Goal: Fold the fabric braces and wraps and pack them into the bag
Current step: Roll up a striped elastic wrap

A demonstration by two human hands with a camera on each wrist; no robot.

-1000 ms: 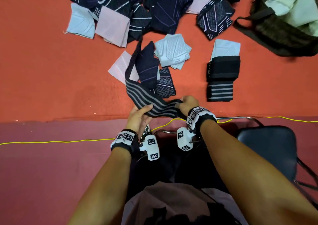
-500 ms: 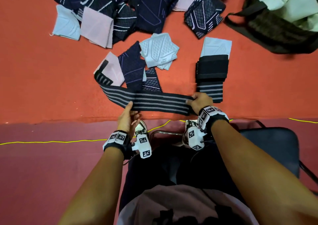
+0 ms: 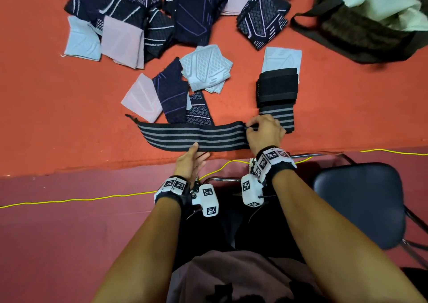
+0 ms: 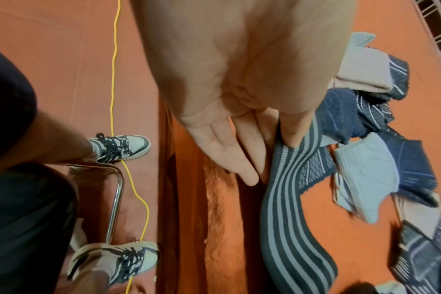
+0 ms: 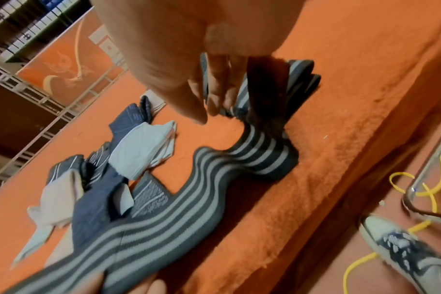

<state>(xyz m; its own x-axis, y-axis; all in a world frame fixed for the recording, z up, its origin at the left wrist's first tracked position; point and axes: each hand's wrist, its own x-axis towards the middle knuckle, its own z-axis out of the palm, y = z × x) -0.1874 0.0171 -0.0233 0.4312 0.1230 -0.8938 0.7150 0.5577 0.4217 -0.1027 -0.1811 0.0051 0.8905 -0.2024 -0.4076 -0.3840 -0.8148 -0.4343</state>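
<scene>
Right hand (image 3: pixel 264 132) pinches end of long black grey-striped elastic wrap (image 3: pixel 194 138); left hand (image 3: pixel 191 161) flat, fingers straight, pressing it. Keep taut, fold evenly.

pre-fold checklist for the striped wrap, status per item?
1. Striped wrap laid out flat on the orange surface: ok.
2. Right hand pinches the wrap's right end: ok.
3. Left hand fingers straight, pressing the near edge: ok.
4. Far left end free of the folded pieces: cannot tell, it lies close to them.
5. Folded stack clear of the fold path: not ok, right hand sits against it.
6. Bag open: ok.
</scene>
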